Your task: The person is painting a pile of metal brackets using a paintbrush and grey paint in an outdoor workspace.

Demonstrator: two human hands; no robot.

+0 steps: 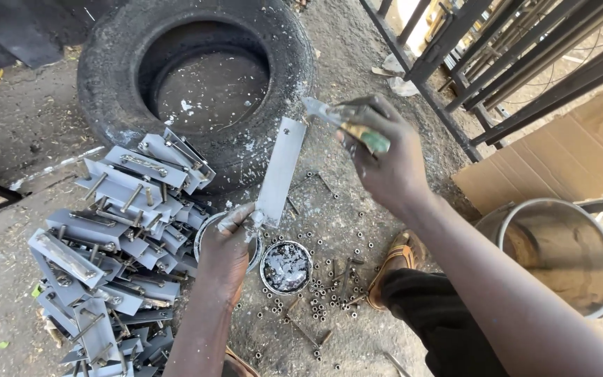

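Left hand (228, 244) pinching the lower end of a flat grey metal plate (280, 169), held upright and tilted slightly right above the ground. Right hand (385, 164) closed around a paint-caked brush (343, 120), its bristle tip just right of the plate's top end. Below the left hand, a small tin (286, 267) of silvery paint on the dirt, with loose nuts (322, 297) scattered about it. Left: stack of painted brackets (116, 244). Behind: old tyre (197, 77). Right: metal bucket (560, 251), cardboard (567, 153)
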